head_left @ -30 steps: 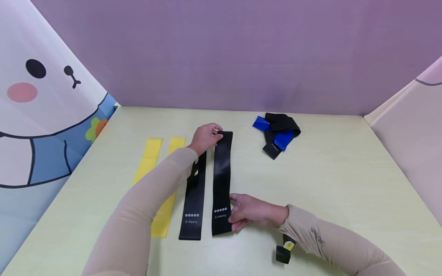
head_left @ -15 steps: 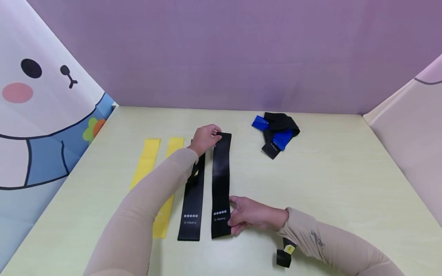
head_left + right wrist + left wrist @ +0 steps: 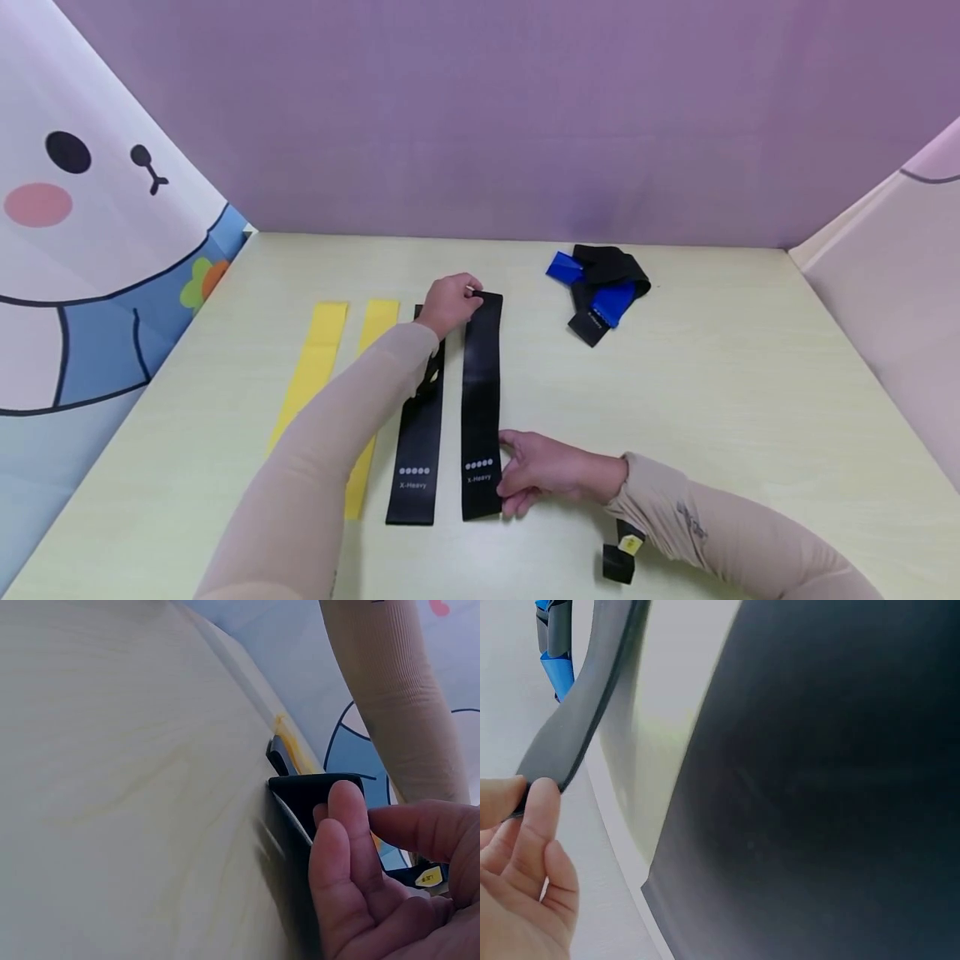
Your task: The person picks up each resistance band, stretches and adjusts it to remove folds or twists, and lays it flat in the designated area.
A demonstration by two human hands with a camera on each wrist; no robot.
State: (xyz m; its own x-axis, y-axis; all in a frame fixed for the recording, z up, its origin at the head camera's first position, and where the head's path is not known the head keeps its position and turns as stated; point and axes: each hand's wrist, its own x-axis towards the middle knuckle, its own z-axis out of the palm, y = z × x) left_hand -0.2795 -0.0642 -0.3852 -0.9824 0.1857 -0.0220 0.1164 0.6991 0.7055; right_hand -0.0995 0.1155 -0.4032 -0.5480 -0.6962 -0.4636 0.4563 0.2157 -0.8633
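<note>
A black X-Heavy resistance band (image 3: 482,392) lies lengthwise between my two hands. My left hand (image 3: 452,302) pinches its far end between thumb and fingers; in the left wrist view that end of the black band (image 3: 555,746) is bent up off the table. Near the printed end, my right hand (image 3: 543,471) holds the band's right edge, the thumb on top; the right wrist view shows that end of the band (image 3: 307,787) tilted up. A second black X-Heavy band (image 3: 416,450) lies flat just to the left, partly hidden by my left wrist.
Two yellow bands, one a left yellow band (image 3: 318,342) and one a right yellow band (image 3: 378,317), lie further left, partly under my left forearm. A tangled pile of black and blue bands (image 3: 611,283) rests at the back right. A purple backdrop (image 3: 517,125) stands behind the table (image 3: 712,375).
The held black band has shifted very slightly toward me, with both hands still gripping it. The left forearm has moved a little to the right. The other bands stay in place.
</note>
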